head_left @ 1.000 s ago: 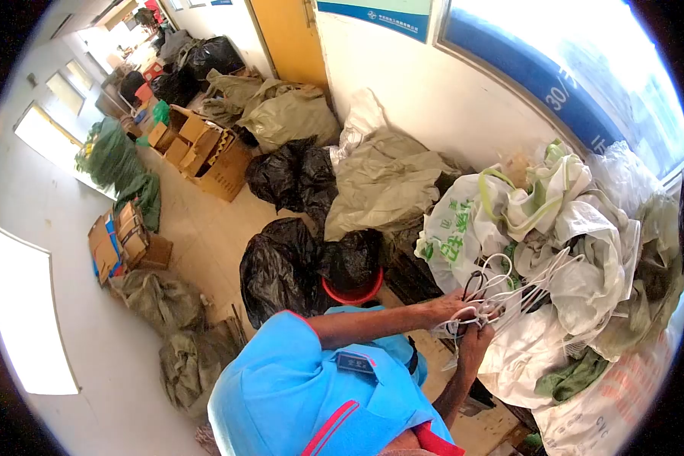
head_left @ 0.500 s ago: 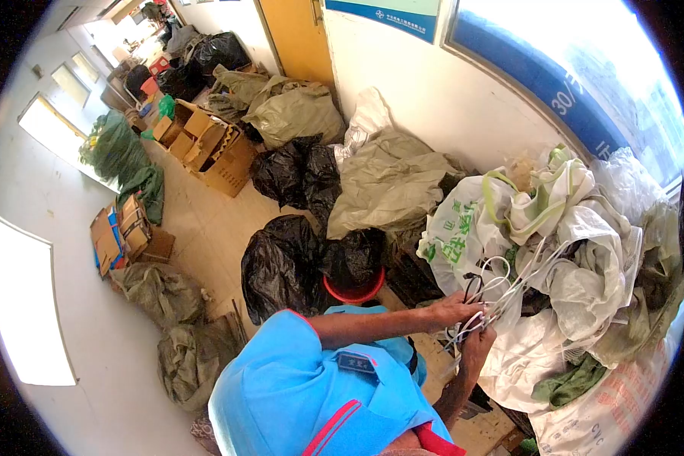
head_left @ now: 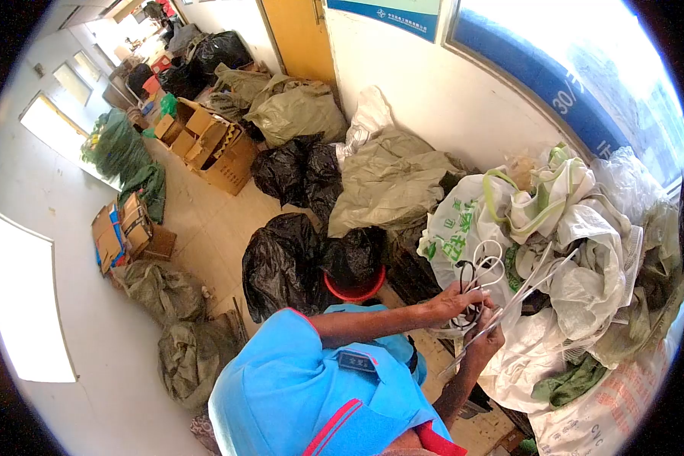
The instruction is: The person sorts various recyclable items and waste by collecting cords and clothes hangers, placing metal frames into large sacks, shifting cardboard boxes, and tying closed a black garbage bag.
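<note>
My left hand (head_left: 452,301) is closed around a small bundle of thin black and white cords (head_left: 471,280). Loops of the bundle stick out above the fingers, over a white plastic bag with green print (head_left: 457,220). Just below and to the right, my right hand (head_left: 488,333) is closed on several long, thin, whitish strips (head_left: 530,285). Their far ends point up and right over the bag pile, and other ends poke out below the hand. The fingertips of both hands are close together, so where cords and strips cross is partly hidden.
White and clear plastic bags (head_left: 585,235) are heaped beside my hands, with a printed woven sack (head_left: 612,410) below. Black bags (head_left: 281,266), a red basin (head_left: 355,287), grey-green sacks (head_left: 391,178) and cardboard boxes (head_left: 213,156) stand along the floor.
The cords and strips were tangled together between both hands. Now the looped cords sit at my left hand and the straight strips at my right hand, which has shifted slightly right.
</note>
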The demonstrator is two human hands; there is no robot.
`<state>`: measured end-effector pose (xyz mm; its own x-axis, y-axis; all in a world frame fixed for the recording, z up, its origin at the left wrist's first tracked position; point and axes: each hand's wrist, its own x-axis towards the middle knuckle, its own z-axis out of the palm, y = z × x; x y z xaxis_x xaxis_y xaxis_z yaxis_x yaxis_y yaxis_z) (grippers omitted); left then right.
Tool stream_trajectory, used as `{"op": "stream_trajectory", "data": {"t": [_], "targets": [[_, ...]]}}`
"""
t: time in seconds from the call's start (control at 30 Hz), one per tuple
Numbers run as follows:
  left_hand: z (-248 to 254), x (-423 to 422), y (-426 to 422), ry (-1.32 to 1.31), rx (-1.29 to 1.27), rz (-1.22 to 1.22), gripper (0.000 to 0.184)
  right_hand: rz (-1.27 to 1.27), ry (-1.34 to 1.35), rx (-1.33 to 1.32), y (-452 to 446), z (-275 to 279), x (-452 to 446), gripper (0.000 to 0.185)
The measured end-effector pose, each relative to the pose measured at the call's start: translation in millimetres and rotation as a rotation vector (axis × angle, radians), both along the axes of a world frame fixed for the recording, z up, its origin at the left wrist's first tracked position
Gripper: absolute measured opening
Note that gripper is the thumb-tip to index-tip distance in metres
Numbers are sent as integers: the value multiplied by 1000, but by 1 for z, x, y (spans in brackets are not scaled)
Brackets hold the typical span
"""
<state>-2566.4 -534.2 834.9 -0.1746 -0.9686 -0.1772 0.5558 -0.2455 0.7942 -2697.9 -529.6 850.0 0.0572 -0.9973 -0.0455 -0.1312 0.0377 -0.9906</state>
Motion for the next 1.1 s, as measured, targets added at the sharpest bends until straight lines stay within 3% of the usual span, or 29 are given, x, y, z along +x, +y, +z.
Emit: {"op": "stream_trajectory", "data": {"t": [0.07,0.13,0.27,0.7,1.1], "targets": [[0,2,-1,35,26,28,32,-26,-25,116,0,4,-2,23],[8,8,0,166,56,81,36,-76,-89,63,0,5,3,20],[5,14,-2,259,39,81,41,-28,-86,69,3,12,4,28],[19,23,0,283,-16,269,38,-98,-81,106,7,12,10,43],[36,32,3,624,35,205,43,-59,-185,103,10,-6,13,40]]}}
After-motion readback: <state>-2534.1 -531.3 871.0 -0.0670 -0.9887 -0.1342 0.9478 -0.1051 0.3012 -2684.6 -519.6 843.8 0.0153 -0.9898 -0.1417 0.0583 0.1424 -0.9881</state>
